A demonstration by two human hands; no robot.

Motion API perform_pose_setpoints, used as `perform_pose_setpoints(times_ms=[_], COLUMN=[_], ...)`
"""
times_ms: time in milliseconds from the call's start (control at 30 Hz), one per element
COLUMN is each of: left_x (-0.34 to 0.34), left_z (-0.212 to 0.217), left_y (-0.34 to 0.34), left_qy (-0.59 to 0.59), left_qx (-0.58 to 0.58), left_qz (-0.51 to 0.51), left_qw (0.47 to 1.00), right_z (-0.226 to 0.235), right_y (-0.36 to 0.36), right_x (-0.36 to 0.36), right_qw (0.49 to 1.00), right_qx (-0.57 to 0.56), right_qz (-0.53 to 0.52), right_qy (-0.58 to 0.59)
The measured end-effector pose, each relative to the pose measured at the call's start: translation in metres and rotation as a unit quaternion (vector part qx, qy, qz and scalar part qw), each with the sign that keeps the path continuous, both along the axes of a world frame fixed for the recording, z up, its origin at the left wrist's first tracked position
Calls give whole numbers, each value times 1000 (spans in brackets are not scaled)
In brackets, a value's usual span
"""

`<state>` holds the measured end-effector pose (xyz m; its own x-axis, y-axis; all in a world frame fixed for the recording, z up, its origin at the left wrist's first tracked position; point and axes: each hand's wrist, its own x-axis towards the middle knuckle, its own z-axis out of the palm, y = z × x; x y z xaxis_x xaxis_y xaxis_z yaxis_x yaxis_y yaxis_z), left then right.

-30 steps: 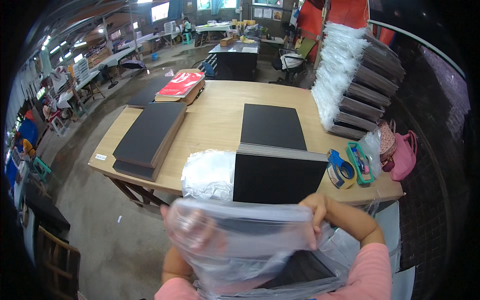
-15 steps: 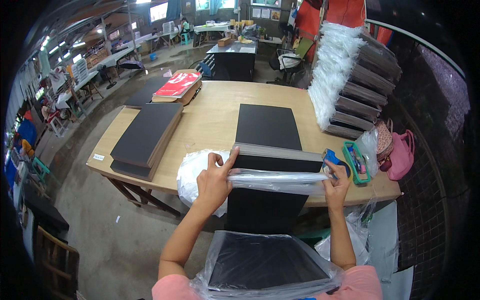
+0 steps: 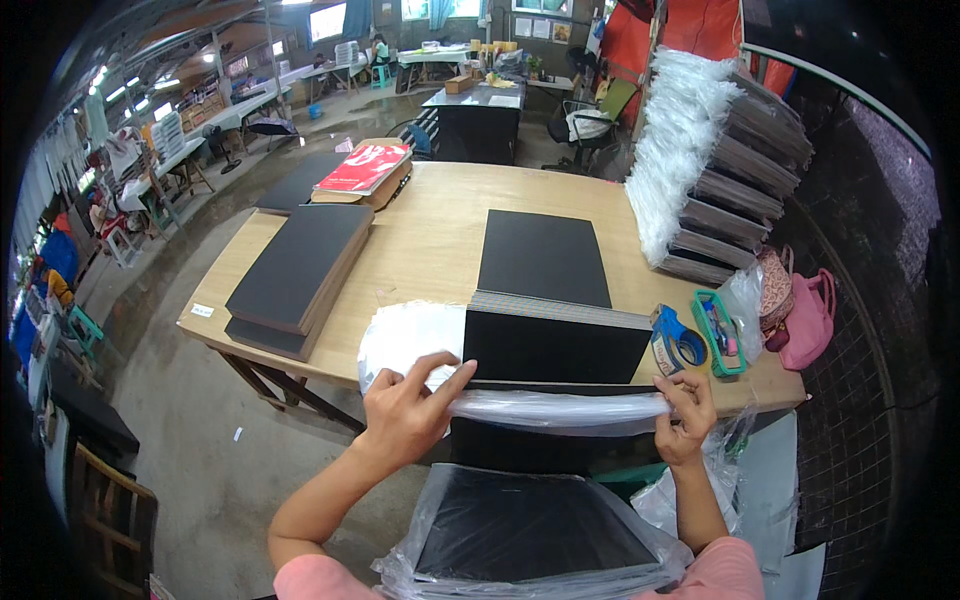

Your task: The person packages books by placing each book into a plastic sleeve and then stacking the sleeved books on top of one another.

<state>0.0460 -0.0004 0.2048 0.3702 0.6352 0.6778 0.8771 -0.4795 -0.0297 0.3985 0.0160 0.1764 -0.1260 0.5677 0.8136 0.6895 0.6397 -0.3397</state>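
Observation:
At the table's near edge rests a thick stack of black boards, its grey layered edges facing up. Just below its front face, a clear plastic bag is bunched into a band running from hand to hand. My left hand pinches the band's left end, index finger stretched towards the stack's lower left corner. My right hand is closed on the right end, thumb and fingers bent. Behind the stack lies a flat black board. Closer to me, another black board lies under clear plastic.
A blue tape dispenser and a green basket of small tools sit by my right hand. White sheeting lies left of the stack. Black-covered piles and a red-covered book stand left; plastic-wrapped bundles rise at right.
Both hands have drawn the gathered plastic downward and towards me. More of the stack's black front face now shows above the band.

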Motion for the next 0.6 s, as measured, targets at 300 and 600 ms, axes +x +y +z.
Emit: perform_pose_setpoints(times_ms=[300, 600], left_x=[20, -4], left_z=[-25, 18], left_y=[21, 35], left_qy=[0, -283], left_qx=[100, -570], left_qz=[45, -53], left_qw=[994, 769], right_z=[-33, 32], right_y=[14, 12], right_x=[1, 16], right_qw=[998, 941], right_qx=[36, -312], right_qz=[-36, 120], right_qy=[-39, 55])
